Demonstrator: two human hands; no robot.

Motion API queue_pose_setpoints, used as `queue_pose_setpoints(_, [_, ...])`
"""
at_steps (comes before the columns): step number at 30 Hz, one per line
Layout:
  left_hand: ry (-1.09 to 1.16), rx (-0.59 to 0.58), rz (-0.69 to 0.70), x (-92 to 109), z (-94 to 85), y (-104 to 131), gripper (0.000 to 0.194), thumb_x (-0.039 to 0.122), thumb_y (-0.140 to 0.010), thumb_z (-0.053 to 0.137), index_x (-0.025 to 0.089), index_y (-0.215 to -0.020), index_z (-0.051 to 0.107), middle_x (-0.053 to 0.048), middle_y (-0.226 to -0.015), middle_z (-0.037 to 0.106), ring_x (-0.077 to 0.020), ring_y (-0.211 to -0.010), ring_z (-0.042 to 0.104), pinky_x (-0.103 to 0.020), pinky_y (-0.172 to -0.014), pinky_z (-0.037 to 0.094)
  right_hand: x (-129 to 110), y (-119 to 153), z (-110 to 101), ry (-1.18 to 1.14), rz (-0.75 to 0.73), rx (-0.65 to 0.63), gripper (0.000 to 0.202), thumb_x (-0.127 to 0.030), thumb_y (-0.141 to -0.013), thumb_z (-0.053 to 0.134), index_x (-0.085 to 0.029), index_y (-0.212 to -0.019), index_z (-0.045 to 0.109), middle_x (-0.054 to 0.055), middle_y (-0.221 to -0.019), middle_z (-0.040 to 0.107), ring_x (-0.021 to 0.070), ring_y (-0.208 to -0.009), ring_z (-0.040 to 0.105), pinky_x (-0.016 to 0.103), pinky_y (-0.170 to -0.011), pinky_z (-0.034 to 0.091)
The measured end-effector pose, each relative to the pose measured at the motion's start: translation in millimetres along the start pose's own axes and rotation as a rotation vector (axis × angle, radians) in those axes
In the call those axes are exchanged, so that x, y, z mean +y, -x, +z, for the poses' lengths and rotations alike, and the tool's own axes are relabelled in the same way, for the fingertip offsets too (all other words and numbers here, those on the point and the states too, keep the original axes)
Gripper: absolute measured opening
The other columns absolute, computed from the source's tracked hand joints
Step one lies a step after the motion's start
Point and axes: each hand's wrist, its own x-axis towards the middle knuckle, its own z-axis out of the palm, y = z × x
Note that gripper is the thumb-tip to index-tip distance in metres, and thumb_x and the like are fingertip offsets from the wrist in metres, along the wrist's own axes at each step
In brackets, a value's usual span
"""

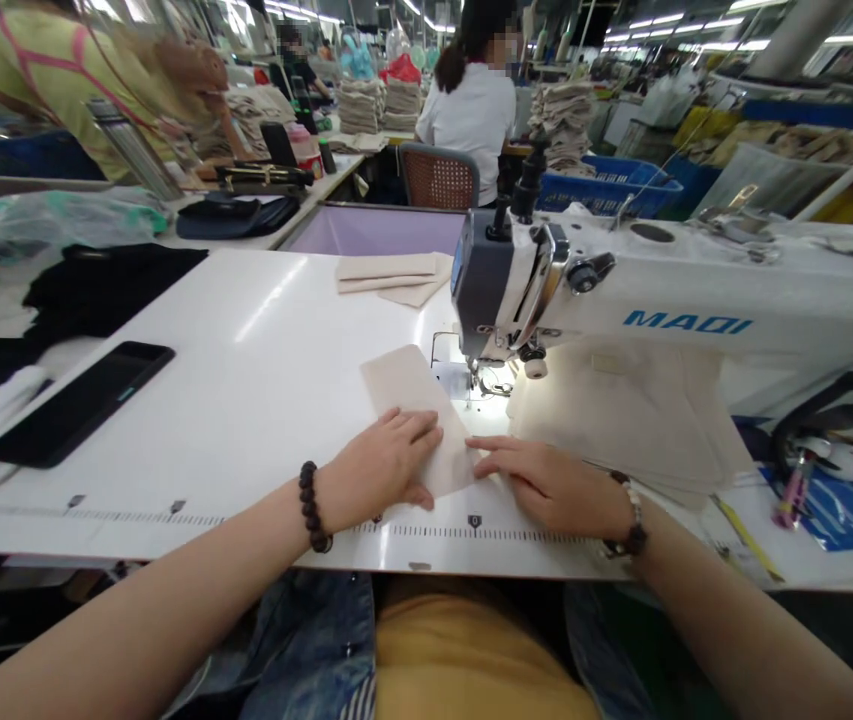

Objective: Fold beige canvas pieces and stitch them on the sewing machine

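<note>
Beige fabric piece (pixel 403 378) lies flat on the white table (pixel 261 400), left of and nearer than the needle area of the sewing machine (pixel 673 290). Left hand (pixel 373 462): palm down over the near part of the piece, fingers extended and slightly spread, pressing it from above rather than gripping. Right hand (pixel 557 485): low at the piece's right edge, fingers loosely open, index extended with its tip at that edge; cannot tell whether the edge is pinched. Beige panels (pixel 628 420) lie layered beneath the machine arm, right of the needle. Folded beige strips (pixel 388 272) lie on the far side. Black phone (pixel 81 405) rests at left.
</note>
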Motion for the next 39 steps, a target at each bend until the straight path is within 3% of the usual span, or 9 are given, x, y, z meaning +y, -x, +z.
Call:
queue_pose_setpoints(5, [0.078, 0.067, 0.02, -7, -4.2, -22, 0.06, 0.047, -0.082, 0.05, 0.004, -0.123, 0.04, -0.019, -0.122, 0.049, -0.0272, -0.112, 0.047, -0.043, -0.096, 0.036, 10, -21, -18, -0.028, -0.125, -0.135, 0.031, -0.005, -0.081, 0.041, -0.014, -0.103, 0.061, 0.008, -0.116, 0.059, 0.0143, -0.105, 0.055, 0.031, -0.093, 0.042])
queue_pose_setpoints(8, [0.043, 0.083, 0.053, -13, -3.5, -37, 0.053, 0.048, -0.082, 0.048, 0.005, -0.113, 0.049, -0.017, -0.113, 0.052, -0.0272, -0.106, 0.049, -0.041, -0.093, 0.039, 22, -33, -17, 0.027, -0.192, -0.031, 0.027, -0.011, -0.085, 0.04, -0.015, -0.101, 0.062, 0.007, -0.107, 0.062, 0.0142, -0.097, 0.057, 0.029, -0.087, 0.045])
queue_pose_setpoints(11, [0.017, 0.086, 0.091, -19, -2.3, -49, 0.058, 0.054, -0.078, 0.05, 0.005, -0.109, 0.051, -0.018, -0.115, 0.052, -0.0287, -0.107, 0.048, -0.042, -0.093, 0.039, 34, -38, -10, 0.267, -0.127, 0.143, 0.028, -0.021, -0.089, 0.039, -0.013, -0.102, 0.062, 0.009, -0.095, 0.06, 0.017, -0.085, 0.055, 0.031, -0.076, 0.046])
queue_pose_setpoints(15, [-0.002, 0.064, 0.106, -26, -1.4, -58, 0.06, 0.053, -0.078, 0.052, 0.004, -0.112, 0.05, -0.021, -0.123, 0.047, -0.0304, -0.113, 0.046, -0.043, -0.096, 0.037, 40, -37, -2, 0.535, -0.051, 0.131, 0.029, -0.028, -0.091, 0.038, -0.017, -0.101, 0.062, 0.005, -0.078, 0.056, 0.0167, -0.067, 0.049, 0.031, -0.064, 0.04])
queue_pose_setpoints(25, [0.003, 0.086, 0.094, -27, 3.1, -68, 0.065, 0.056, -0.078, 0.048, 0.004, -0.116, 0.047, -0.022, -0.129, 0.044, -0.0319, -0.12, 0.041, -0.045, -0.1, 0.034, 39, -34, 0, 0.596, 0.018, 0.151, 0.027, -0.028, -0.091, 0.038, -0.018, -0.104, 0.059, 0.003, -0.078, 0.056, 0.0159, -0.07, 0.048, 0.032, -0.068, 0.032])
queue_pose_setpoints(39, [0.008, 0.067, 0.092, -32, 6.9, -73, 0.064, 0.053, -0.078, 0.051, 0.005, -0.121, 0.043, -0.021, -0.132, 0.042, -0.0299, -0.123, 0.037, -0.045, -0.102, 0.032, 44, -35, 1, 0.548, 0.055, 0.178, 0.024, -0.028, -0.091, 0.041, -0.018, -0.102, 0.06, 0.003, -0.077, 0.057, 0.0161, -0.071, 0.05, 0.032, -0.07, 0.031])
